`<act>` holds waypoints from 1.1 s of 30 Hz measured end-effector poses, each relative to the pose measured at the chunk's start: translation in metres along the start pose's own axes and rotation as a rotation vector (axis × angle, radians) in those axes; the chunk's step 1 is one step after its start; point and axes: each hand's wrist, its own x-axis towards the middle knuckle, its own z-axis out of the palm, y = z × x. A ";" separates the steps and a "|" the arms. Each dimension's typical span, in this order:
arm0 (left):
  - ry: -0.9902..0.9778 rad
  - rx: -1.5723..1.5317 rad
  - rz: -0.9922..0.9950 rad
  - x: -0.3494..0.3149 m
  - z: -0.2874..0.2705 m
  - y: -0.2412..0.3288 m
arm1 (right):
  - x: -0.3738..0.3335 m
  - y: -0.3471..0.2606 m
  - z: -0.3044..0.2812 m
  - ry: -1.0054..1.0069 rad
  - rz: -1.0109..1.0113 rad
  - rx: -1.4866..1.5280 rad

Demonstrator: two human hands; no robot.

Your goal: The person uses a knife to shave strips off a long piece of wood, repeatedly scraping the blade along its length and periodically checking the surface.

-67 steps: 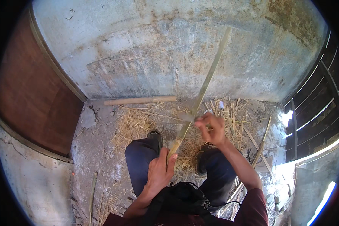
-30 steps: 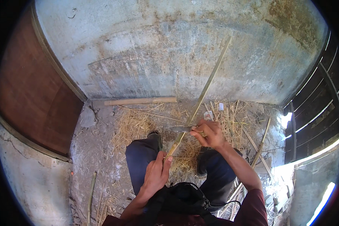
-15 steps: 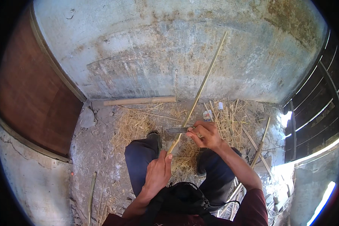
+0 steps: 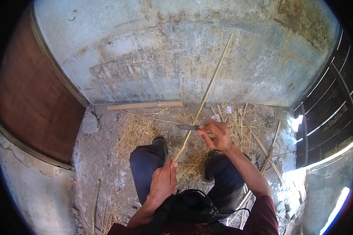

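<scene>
Compared with half a second ago, the knife (image 4: 188,127) sits a little higher in the frame, farther along the bamboo strip (image 4: 207,91), and the right hand (image 4: 217,135) has risen with it; the strip's far tip has edged slightly left. Against the earliest view, the strip now shows a narrower side, where a broader greenish face was turned up. The left hand (image 4: 162,181) stays in nearly the same spot, low and just left of centre. Its fingers are closed round the strip's near end, thumb against the index finger, with the strip coming out between them. The right hand's fingers are curled in and pressed on the knife's handle, thumb toward the blade; how the hidden fingers lie cannot be told. The blade points left and crosses over the strip at mid-frame, though whether its edge bites cannot be made out. The strip's long axis runs on a steep slant from the left hand, lower centre, up to a tip right of centre near the top, seen against the stained wall (image 4: 145,78). Below, it passes between the dark-trousered knees, above straw (image 4: 137,131) strewn on the floor.
</scene>
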 end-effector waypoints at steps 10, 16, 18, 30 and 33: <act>-0.016 0.037 -0.002 -0.001 -0.004 -0.004 | 0.000 0.004 0.002 0.031 -0.023 -0.016; -0.029 0.031 -0.008 -0.007 -0.005 -0.007 | 0.003 0.013 0.001 0.129 0.015 -0.002; -0.034 0.030 -0.027 -0.009 -0.007 -0.007 | 0.003 0.013 0.001 0.124 -0.010 -0.015; -0.043 0.045 -0.032 -0.016 -0.012 -0.012 | 0.006 0.014 -0.004 0.125 0.060 -0.049; -0.050 0.043 -0.015 -0.019 -0.012 -0.013 | 0.006 0.023 -0.004 0.203 0.069 -0.048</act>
